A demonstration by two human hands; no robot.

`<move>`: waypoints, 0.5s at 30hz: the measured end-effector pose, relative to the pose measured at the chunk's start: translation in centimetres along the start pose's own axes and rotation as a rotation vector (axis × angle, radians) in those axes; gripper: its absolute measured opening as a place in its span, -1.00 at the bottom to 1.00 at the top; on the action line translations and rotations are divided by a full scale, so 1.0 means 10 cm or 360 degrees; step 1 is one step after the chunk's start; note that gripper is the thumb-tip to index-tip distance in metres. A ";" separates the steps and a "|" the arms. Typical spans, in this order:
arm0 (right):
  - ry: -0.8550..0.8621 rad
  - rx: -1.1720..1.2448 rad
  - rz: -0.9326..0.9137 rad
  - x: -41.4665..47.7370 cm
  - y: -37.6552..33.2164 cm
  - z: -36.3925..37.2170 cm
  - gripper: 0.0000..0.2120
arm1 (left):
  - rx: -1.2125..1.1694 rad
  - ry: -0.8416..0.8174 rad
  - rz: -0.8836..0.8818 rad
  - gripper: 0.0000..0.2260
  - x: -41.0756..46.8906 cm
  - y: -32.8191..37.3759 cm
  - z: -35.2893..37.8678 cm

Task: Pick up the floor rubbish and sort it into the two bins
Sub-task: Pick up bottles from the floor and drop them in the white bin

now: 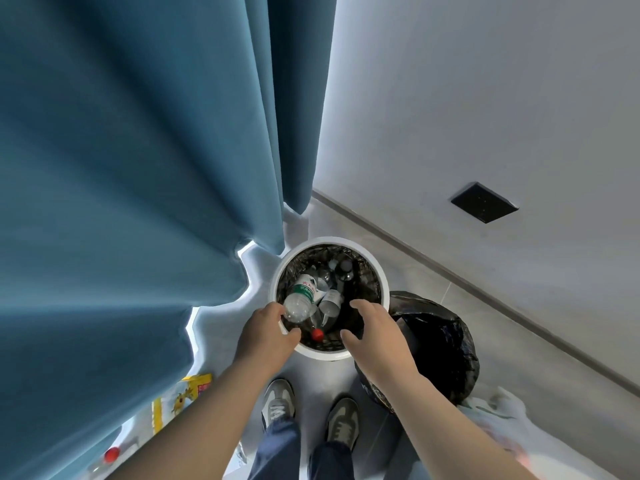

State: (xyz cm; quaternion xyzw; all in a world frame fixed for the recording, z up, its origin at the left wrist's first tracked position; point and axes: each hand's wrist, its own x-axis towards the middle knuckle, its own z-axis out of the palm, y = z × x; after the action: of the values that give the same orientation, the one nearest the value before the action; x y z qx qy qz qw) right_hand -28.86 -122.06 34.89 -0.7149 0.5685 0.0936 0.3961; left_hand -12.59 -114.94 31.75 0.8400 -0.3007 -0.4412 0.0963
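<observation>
Over grey floor point(426, 289) by blue curtain point(121, 168), left hand point(265, 336) grips bottle point(301, 299), right hand point(375, 332) spread.

Clear bottle point(304, 289) with a green, white and red label, its letters too blurry to read, yellow packet point(188, 389) with a red patch, words too small to read

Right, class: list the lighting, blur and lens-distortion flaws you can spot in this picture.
Head view: the wide lens fans the blue fabric curtain outward; light blows out white along its hem; the inside of the white round bin is dim; the pale crumpled heap at bottom right is blurred.
</observation>
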 end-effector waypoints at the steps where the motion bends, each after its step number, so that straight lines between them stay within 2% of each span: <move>1: 0.0001 -0.0009 0.0003 -0.01 -0.02 -0.01 -0.51 | 0.0020 -0.0012 0.0022 -0.57 -0.02 0.01 -0.02; 8: 0.0076 -0.0068 -0.0040 -0.18 -0.30 -0.31 -0.61 | 0.0192 -0.0032 0.0204 -0.62 -0.30 0.21 -0.41; 15: 0.0168 -0.0101 -0.0119 -0.58 -0.76 -0.89 -0.55 | 0.0336 0.0078 0.0385 -0.68 -0.85 0.57 -1.07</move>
State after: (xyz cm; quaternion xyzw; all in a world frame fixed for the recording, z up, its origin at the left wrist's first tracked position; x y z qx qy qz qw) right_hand -26.92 -123.50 47.71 -0.7519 0.5582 0.0588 0.3458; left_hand -10.07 -115.57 46.26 0.8136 -0.4419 -0.3717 0.0673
